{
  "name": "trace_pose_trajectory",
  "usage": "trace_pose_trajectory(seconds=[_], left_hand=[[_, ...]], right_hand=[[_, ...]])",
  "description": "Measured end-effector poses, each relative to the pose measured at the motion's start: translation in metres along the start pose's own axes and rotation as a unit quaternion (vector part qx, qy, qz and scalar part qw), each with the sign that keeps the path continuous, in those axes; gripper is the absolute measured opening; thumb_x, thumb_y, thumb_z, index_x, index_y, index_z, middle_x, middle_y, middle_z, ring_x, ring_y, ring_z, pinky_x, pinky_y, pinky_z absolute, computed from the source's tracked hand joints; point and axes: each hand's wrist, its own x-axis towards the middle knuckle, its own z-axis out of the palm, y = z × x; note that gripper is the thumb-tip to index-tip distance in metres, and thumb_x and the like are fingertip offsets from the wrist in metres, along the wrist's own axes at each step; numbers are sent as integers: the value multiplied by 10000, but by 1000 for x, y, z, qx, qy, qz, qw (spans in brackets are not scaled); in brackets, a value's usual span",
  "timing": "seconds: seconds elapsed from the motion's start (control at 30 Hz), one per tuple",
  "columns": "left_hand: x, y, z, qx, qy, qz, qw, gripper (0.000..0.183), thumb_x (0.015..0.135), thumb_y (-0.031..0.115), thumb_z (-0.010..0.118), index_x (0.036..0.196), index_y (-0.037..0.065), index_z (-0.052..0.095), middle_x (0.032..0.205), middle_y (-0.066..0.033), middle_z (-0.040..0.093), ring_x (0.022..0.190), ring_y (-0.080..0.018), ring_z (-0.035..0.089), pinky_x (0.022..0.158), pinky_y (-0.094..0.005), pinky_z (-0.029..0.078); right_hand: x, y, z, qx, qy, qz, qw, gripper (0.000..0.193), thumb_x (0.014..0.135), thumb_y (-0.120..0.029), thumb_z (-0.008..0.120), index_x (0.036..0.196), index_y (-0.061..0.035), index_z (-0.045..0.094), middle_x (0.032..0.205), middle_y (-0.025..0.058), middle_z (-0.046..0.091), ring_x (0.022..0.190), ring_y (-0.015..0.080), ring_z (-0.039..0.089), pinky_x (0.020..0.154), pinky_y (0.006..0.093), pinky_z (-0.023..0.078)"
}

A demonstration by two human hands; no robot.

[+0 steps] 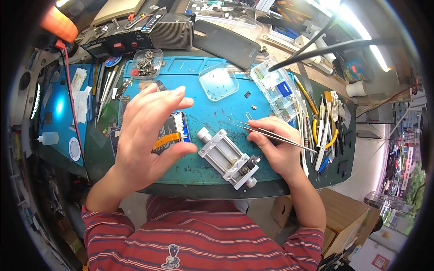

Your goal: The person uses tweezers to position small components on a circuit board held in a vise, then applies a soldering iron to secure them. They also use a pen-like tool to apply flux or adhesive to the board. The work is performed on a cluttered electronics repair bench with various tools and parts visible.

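Observation:
My left hand (144, 131) is raised with fingers and thumb spread apart, and nothing shows in its grasp. Behind and partly hidden by it lies an opened phone (181, 124) with a dark battery, and an orange flex cable (166, 141) shows between thumb and fingers. In my right hand (282, 147) is a pair of slim metal tweezers (271, 134), their tips pointing left over the blue mat. Between my hands stands a silver clamp fixture (226, 158) with round knobs. A small black part (247, 168) sits at its near right end.
The blue work mat (203, 174) bears a clear square dish (218, 81) of tiny parts, a box of screws (147, 62) and a compartment case (274, 86). Tools, including yellow-handled pliers (332, 138), crowd the right. Black cables (312, 54) hang over the far right side.

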Motion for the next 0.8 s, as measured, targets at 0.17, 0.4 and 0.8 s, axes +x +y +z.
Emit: trace_pose_trajectory(seconds=[0.17, 0.4, 0.8], left_hand=[[-7, -4, -2, 4, -10, -10, 1000, 759, 886, 394, 758, 1446, -24, 464, 1226, -120, 699, 1195, -297, 586, 1134, -508, 354], [-9, -5, 0, -41, -1, -63, 997, 806, 874, 367, 775, 1472, -33, 412, 1230, -133, 697, 1161, -299, 606, 1139, -512, 337], [10, 19, 12, -228, -84, -66, 968, 370, 772, 195, 873, 1088, 57, 739, 986, -69, 658, 883, -224, 626, 764, -339, 502]], right_hand=[[4, -1, 0, -4, -10, 10, 1000, 210, 848, -29, 782, 1051, 12, 755, 947, 128, 753, 823, 201, 708, 748, 295, 551], [3, 1, -1, 11, -12, 26, 1000, 214, 841, -32, 792, 1048, 8, 755, 943, 127, 754, 833, 213, 713, 759, 303, 552], [0, -28, -14, 99, -125, -188, 969, 267, 794, -99, 835, 1033, -8, 757, 914, 112, 738, 789, 247, 713, 672, 341, 575]])
